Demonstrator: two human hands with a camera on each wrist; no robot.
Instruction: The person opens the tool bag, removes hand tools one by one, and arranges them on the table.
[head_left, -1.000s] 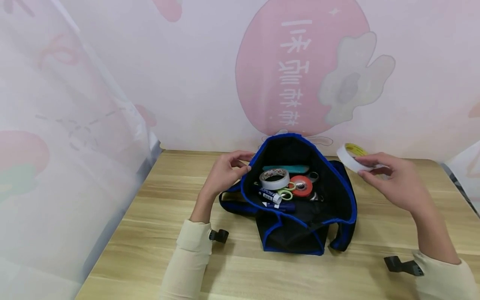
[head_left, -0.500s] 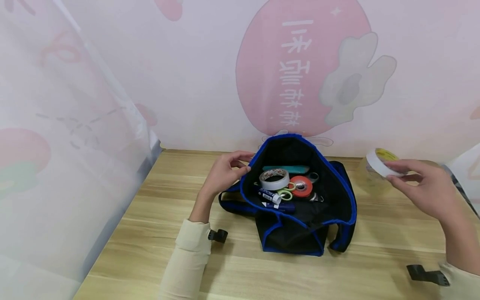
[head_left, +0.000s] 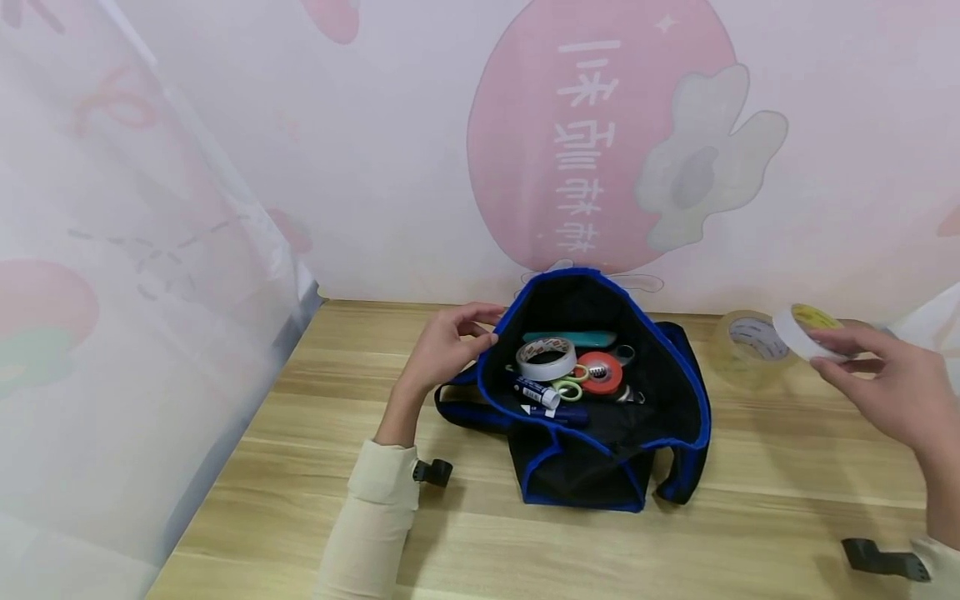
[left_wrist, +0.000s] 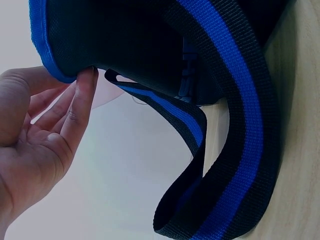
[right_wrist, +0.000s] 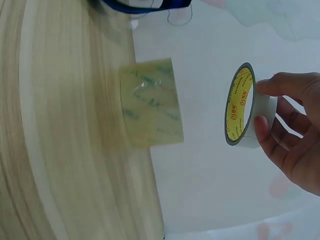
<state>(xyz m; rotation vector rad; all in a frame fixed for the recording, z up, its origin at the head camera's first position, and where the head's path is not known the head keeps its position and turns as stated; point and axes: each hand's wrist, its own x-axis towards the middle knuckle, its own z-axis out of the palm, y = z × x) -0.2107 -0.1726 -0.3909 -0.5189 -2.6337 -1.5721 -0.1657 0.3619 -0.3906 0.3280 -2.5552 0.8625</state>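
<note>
A black bag with blue trim (head_left: 581, 487) stands with its mouth wide on the wooden table. My left hand (head_left: 450, 348) holds the left rim of the bag, thumb and fingers on either side of the edge; its strap (left_wrist: 245, 115) loops below that hand. Off to the right, my right hand (head_left: 892, 375) pinches a white tape roll (head_left: 792, 332) with a yellow inner core, held up above the table. Close beside it, a wide clear tape roll (right_wrist: 150, 105) rests upright on the tabletop.
Inside the bag lie another white tape roll (head_left: 551, 370), a red tape roll (head_left: 612, 377), scissors with light green handles (head_left: 567, 390), a blue-and-white tube (head_left: 534, 391) and a long teal item (head_left: 581, 338). A printed curtain (head_left: 390, 167) hangs behind the table (head_left: 300, 467).
My right hand has carried the white tape roll rightward, away from the bag. The clear tape roll behind it has come into view. My left hand stays on the rim.
</note>
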